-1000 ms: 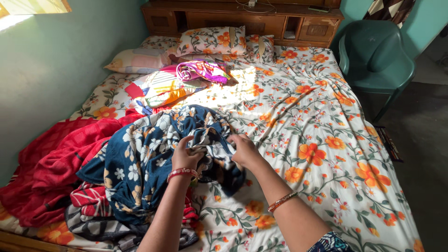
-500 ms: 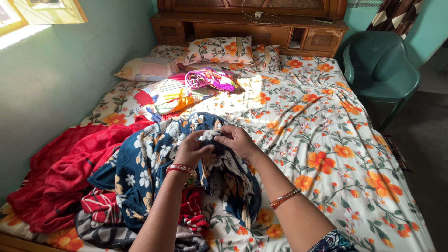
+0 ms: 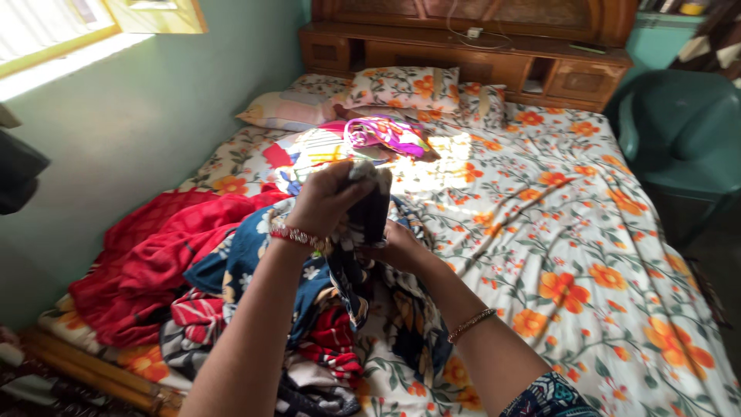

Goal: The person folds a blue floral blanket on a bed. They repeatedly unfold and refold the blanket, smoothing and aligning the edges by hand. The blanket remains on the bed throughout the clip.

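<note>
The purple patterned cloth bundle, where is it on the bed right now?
In the head view the purple patterned cloth bundle lies near the head of the bed, in front of the floral pillows and just beyond the raised left hand.

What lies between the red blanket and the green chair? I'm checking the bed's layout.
In the head view, between the red blanket and the green chair lie the dark blue floral cloth gripped in both hands, then bare orange-flowered bedsheet.

1. Pale green wall (image 3: 154, 108) on the left, with a yellow-framed window (image 3: 69, 35) letting in daylight.
2. Carved wooden headboard (image 3: 478, 31) with cubbyholes (a cable lies on its shelf).
3. Green plastic chair (image 3: 683, 135) beside the bed.
4. Sunlight patches the floral bedsheet (image 3: 556, 224).
</note>
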